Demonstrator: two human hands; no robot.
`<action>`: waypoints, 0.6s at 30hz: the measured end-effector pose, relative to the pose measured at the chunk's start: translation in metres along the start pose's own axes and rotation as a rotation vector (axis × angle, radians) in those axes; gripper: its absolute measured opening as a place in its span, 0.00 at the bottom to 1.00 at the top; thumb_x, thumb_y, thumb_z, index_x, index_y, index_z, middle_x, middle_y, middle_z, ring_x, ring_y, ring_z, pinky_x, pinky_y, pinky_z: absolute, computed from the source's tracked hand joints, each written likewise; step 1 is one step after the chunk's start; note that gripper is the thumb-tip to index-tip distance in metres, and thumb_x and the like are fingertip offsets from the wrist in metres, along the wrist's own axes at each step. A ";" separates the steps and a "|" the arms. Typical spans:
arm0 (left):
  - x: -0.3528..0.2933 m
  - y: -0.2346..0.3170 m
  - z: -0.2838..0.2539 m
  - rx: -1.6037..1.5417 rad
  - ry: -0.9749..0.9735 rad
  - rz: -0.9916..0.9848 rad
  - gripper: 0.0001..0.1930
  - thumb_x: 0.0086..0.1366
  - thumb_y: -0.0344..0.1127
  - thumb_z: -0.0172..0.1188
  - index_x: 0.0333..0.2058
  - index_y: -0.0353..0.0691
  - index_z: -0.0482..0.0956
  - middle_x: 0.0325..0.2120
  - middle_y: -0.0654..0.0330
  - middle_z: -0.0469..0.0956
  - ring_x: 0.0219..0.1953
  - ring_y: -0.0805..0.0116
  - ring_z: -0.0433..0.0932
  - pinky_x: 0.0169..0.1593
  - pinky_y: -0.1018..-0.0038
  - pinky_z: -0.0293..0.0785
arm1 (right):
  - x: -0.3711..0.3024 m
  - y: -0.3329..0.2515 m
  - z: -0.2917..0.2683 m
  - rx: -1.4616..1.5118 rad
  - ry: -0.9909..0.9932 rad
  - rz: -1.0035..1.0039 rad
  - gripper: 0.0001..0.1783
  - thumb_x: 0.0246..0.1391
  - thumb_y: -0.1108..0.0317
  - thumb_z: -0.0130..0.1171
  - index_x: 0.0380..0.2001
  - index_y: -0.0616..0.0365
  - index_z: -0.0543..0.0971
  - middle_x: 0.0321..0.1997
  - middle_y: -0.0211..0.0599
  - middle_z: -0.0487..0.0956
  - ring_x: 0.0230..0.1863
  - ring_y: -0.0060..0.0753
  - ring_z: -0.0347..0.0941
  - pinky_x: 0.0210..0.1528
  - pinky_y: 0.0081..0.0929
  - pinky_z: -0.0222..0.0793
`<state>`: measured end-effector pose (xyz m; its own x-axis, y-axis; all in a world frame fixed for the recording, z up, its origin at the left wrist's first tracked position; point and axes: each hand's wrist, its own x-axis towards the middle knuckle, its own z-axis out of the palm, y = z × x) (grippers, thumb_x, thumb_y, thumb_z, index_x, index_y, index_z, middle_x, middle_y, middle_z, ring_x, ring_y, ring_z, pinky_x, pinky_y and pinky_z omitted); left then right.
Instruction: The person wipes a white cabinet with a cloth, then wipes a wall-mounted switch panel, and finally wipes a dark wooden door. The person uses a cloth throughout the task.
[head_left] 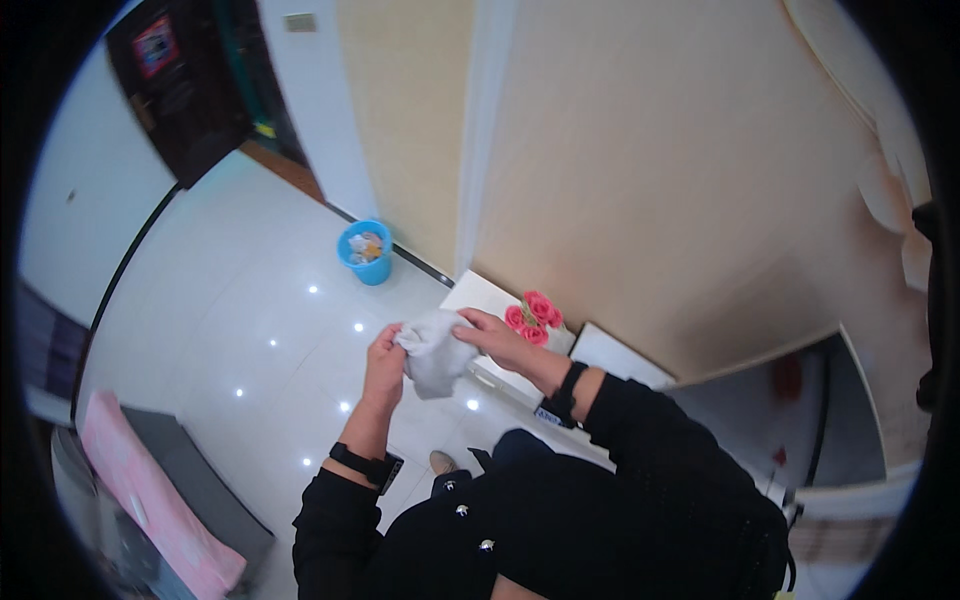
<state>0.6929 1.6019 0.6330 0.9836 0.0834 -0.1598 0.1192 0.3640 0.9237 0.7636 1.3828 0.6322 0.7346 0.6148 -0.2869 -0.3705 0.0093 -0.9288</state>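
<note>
A crumpled white cloth (435, 355) hangs in the air between my two hands, in front of my body. My left hand (386, 358) pinches its left edge, fingers closed on the fabric. At the upper right corner, my right hand (485, 334) grips the cloth between thumb and fingers. The lower part droops loosely in folds. Both forearms wear black straps, each with a small dark device.
Right of the cloth stands a low white cabinet (481, 293) with pink roses (536, 315) on it, against a beige wall. A blue waste bin (367, 268) holds rubbish beside the wall. Pink fabric (150, 490) covers grey furniture at lower left. A dark door (180, 90) is far left.
</note>
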 end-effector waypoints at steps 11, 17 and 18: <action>0.136 0.036 -0.002 -0.031 -0.102 0.016 0.17 0.69 0.24 0.49 0.55 0.34 0.73 0.48 0.56 0.79 0.50 0.69 0.78 0.55 0.73 0.74 | 0.100 -0.036 0.000 0.387 0.092 -0.192 0.22 0.61 0.71 0.61 0.57 0.61 0.72 0.52 0.35 0.79 0.52 0.29 0.76 0.56 0.31 0.73; 0.217 0.046 -0.024 0.398 0.007 0.223 0.19 0.67 0.29 0.55 0.56 0.35 0.74 0.50 0.57 0.77 0.52 0.69 0.75 0.56 0.73 0.72 | 0.169 -0.073 -0.029 0.185 0.317 -0.204 0.22 0.57 0.74 0.62 0.55 0.64 0.74 0.51 0.37 0.80 0.51 0.30 0.77 0.55 0.31 0.73; 0.224 0.050 -0.023 0.442 0.053 0.129 0.19 0.66 0.29 0.57 0.56 0.36 0.74 0.51 0.57 0.77 0.53 0.68 0.74 0.57 0.72 0.71 | 0.176 -0.082 -0.034 0.165 0.340 -0.216 0.21 0.58 0.74 0.62 0.54 0.64 0.74 0.51 0.37 0.80 0.51 0.30 0.77 0.55 0.31 0.73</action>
<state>0.9163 1.6601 0.6358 0.9873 0.1539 -0.0405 0.0536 -0.0822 0.9952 0.9425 1.4639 0.6499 0.9403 0.2907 -0.1771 -0.2538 0.2522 -0.9338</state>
